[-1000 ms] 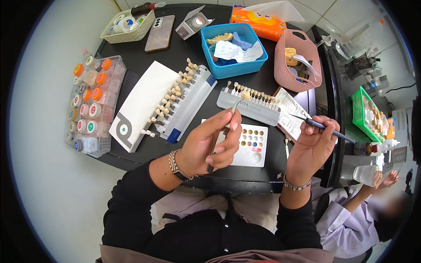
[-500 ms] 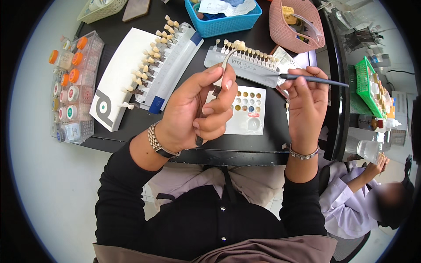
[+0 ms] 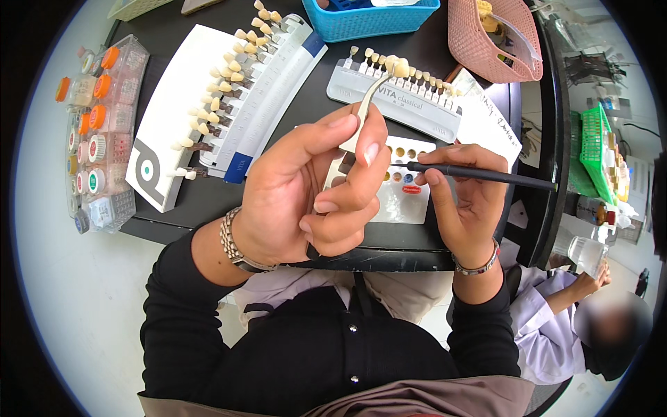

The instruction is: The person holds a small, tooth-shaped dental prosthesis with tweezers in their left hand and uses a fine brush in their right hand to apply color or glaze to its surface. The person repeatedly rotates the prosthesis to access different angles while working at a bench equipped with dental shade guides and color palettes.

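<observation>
My left hand (image 3: 299, 184) is closed around curved metal tweezers (image 3: 368, 104). A pale tooth-coloured dental crown (image 3: 400, 68) is at their tip, raised in front of the small grey tooth shade guide (image 3: 354, 87). Between thumb and fingers, my right hand (image 3: 472, 198) grips a thin dark brush (image 3: 497, 174). Its fine tip points left, over the white palette (image 3: 396, 212) with small round wells of coloured paste. My left fingers hide the palette's left part. Further left, a larger shade guide (image 3: 278, 90) with rows of tooth tabs stands beside a white box (image 3: 182, 69).
Clear racks of capped jars (image 3: 104, 149) line the left table edge. A blue basket (image 3: 375, 26) and a pink basket (image 3: 472, 45) stand at the back. Handwritten paper (image 3: 495, 125) lies right of the small guide. At far right, another person (image 3: 549, 320) sits near a clear cup (image 3: 587, 254).
My right hand has lowered and turned, bringing the brush tip left over the palette. The tweezers and crown have shifted slightly right. The whole view has shifted a little.
</observation>
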### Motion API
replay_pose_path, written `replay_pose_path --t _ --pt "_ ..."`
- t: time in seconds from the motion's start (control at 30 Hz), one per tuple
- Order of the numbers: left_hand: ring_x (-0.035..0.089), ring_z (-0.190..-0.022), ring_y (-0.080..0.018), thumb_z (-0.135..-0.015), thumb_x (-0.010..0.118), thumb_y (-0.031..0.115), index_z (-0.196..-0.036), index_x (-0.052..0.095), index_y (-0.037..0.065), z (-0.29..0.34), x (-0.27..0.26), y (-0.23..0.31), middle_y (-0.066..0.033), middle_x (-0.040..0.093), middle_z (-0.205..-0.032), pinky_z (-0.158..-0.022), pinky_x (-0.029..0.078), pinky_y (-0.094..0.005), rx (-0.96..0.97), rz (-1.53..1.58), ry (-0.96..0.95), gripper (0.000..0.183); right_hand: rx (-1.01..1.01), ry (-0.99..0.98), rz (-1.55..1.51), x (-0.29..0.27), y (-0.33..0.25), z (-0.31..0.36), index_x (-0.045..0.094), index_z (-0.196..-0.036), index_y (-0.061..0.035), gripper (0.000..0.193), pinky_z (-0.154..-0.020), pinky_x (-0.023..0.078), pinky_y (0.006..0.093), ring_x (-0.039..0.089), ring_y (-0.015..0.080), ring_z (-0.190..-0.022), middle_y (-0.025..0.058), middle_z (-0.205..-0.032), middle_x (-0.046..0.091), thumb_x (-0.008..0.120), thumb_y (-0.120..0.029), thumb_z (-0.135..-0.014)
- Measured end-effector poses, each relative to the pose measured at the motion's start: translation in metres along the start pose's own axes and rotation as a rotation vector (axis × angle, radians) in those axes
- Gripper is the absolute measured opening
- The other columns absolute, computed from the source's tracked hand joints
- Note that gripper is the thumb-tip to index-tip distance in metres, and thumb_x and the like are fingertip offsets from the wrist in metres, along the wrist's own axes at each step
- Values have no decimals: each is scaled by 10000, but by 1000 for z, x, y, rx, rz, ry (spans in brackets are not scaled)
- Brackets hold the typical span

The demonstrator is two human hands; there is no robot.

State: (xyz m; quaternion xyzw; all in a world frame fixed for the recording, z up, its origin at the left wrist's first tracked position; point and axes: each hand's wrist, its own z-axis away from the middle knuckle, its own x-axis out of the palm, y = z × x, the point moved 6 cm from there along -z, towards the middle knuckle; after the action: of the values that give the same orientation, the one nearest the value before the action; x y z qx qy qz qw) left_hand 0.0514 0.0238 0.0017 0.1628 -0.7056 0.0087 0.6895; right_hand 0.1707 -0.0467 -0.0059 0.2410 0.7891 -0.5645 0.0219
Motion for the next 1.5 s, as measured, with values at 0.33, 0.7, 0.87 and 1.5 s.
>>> replay_pose_path --t 0.33,0.7,0.87,1.5 --pt "220 -319 -78 -910 172 239 -792 307 85 -1 1 -2 -16 303 -506 -287 198 -203 -21 13 5 236 69 -2 -67 2 4 0 381 -958 31 273 -625 448 220 547 143 -717 139 -863 537 531 81 -736" --pt "202 -323 -49 -902 225 267 -823 368 89 0 -1 -7 -2 289 -514 -288 178 -178 -29 63 16 242 -12 128 -109 -10 0 -2 364 -978 21 291 -650 465 243 556 162 -715 156 -890 520 504 106 -736" --pt "185 -314 -33 -898 250 280 -835 399 96 0 -1 -11 6 281 -515 -276 158 -166 -57 114 6 245 9 459 -469 -40 -13 -14 344 -1017 -23 220 -643 469 277 539 159 -664 175 -891 515 421 19 -816" --pt "182 -295 -39 -892 261 271 -844 397 58 0 2 -18 -15 306 -474 -257 183 -169 -120 130 -2 257 -274 469 -401 -23 -40 -13 257 -974 -79 281 -573 494 297 551 212 -650 195 -889 491 486 -68 -811"
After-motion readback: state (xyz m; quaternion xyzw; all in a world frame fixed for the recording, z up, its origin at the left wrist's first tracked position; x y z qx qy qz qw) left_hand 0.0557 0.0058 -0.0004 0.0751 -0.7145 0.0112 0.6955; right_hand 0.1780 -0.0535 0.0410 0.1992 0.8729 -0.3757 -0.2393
